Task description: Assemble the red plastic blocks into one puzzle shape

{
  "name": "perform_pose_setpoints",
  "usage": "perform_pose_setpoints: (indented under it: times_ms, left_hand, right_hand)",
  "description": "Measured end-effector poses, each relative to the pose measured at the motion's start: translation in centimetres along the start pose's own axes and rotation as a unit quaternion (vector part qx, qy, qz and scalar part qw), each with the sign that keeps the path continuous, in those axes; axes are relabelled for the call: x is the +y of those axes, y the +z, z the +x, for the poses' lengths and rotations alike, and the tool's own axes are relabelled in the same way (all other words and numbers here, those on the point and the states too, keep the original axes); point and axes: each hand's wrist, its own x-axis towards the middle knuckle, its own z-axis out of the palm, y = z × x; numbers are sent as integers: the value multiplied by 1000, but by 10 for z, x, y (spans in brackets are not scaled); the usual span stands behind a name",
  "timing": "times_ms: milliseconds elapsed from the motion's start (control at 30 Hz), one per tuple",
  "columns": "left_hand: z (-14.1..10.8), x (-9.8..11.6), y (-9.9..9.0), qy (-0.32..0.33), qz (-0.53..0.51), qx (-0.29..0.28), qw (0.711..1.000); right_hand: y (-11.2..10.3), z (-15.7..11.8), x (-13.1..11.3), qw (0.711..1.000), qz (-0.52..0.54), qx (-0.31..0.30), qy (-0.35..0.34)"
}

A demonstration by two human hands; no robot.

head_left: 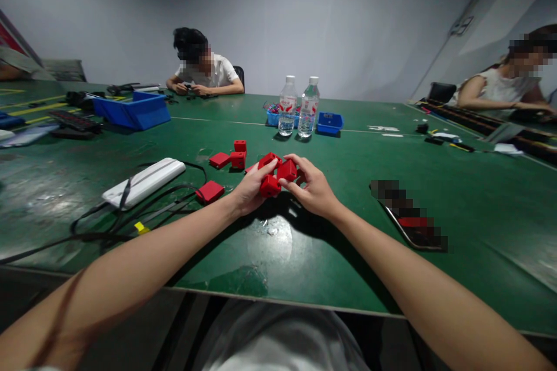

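Note:
My left hand is closed around red blocks with small round holes; one such block shows below its thumb. Between thumb and fingers, my right hand pinches another red block, right up against those in the left hand. Whether the blocks are joined, I cannot tell. Both hands are held close together over the green table. To their left lie more red pieces: a small upright cluster, a flat piece beside it, and a flat square piece nearer my left forearm.
A white power bank with black cables lies at left. Two water bottles stand ahead, beside a small blue bin. A larger blue bin is at back left, a phone at right. Two people sit across and at far right.

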Motion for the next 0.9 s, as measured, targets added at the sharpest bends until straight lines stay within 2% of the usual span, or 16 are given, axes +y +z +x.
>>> perform_pose_setpoints:
  times_ms: [100, 233, 400, 600, 767, 900]
  left_hand:
    - [1, 5, 1, -28, -19, 32, 999]
    - [1, 7, 4, -38, -27, 43, 998]
    - [0, 6, 4, -41, -22, 25, 999]
    - [-1, 5, 1, -70, -15, -2, 997]
    - [-2, 3, 0, -111, -24, -36, 993]
    - [-2, 3, -1, -111, -33, -47, 992]
  right_hand:
    - [1, 0, 4, 1000, 17, 9, 23]
    - [1, -1, 5, 999, 27, 17, 23]
    - [-1, -2, 3, 1000, 9, 6, -4]
    - [-2, -1, 1, 1000, 14, 8, -1]
    - [-3, -2, -3, 999, -12, -20, -27]
    - [-3, -2, -5, 1000, 1, -15, -18]
